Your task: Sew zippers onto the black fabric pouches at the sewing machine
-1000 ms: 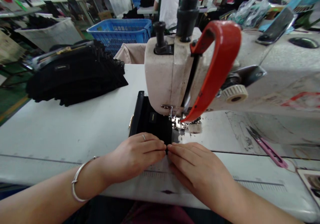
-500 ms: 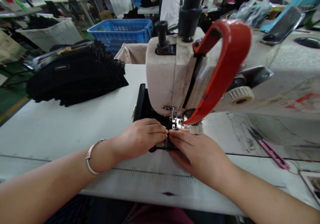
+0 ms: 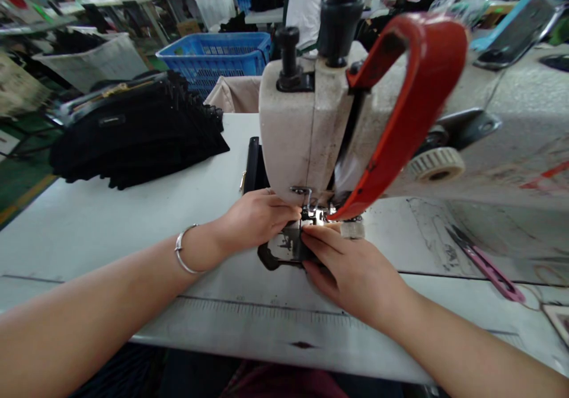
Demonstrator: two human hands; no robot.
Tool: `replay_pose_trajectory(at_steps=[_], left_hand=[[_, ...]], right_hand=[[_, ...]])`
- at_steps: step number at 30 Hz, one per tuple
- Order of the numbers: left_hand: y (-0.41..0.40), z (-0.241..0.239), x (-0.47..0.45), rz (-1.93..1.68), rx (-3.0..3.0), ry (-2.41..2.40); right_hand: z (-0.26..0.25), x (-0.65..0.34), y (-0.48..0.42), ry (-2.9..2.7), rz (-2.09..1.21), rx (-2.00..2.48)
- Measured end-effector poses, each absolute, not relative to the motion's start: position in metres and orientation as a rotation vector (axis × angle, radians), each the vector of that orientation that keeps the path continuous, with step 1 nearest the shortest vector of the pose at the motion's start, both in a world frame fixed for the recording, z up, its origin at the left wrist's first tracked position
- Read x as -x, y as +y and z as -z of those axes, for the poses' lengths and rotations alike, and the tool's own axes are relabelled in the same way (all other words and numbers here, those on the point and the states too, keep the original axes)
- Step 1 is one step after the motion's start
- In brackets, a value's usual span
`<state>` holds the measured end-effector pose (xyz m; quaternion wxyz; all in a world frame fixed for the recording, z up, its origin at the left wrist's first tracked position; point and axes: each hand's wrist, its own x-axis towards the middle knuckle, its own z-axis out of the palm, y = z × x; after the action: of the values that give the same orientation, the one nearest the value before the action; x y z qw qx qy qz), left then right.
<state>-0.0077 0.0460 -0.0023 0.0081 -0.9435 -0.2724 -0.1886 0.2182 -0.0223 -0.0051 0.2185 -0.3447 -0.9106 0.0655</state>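
Note:
A black fabric piece point(image 3: 254, 164) with a gold metal bit at its left edge lies under the head of the sewing machine point(image 3: 288, 131). My left hand point(image 3: 255, 217), silver bangle at the wrist, has its fingers closed together on the fabric, just left of the presser foot point(image 3: 316, 215). Close in front of the foot, my right hand point(image 3: 351, 267) pinches the fabric's near edge, its thumb tucked below the fingers. Most of the fabric is hidden by my hands and the machine head. A dark metal plate point(image 3: 269, 257) shows between my hands.
A stack of black fabric pieces point(image 3: 137, 137) with gold zips lies on the left of the white table point(image 3: 111, 226). Pink-handled thread snips point(image 3: 493, 270) lie at right. Beyond the table stand a blue crate point(image 3: 213, 60) and a person point(image 3: 304, 9). A red curved lever point(image 3: 413, 101) juts forward.
The fabric and my left hand have moved away from me, toward the presser foot. More of the metal plate now shows. My right hand stays in nearly the same place.

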Motion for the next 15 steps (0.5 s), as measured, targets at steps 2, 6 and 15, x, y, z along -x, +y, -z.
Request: replay_pose_trajectory(at_steps=[2, 6, 15], left_hand=[[0.0481, 0.0046, 0.0082, 0.579, 2.931, -0.885], [0.0505, 0.0074, 0.0088, 0.583, 2.926, -0.906], [0.0485, 0.0072, 0.008, 0.589, 2.884, -0.96]], right_hand=[[0.005, -0.2178, -0.0218, -2.506, -0.188, 0.953], [0.0038, -0.2173, -0.0205, -2.502, -0.191, 0.954], [0.0038, -0.2166, -0.0199, -2.498, -0.193, 0.946]])
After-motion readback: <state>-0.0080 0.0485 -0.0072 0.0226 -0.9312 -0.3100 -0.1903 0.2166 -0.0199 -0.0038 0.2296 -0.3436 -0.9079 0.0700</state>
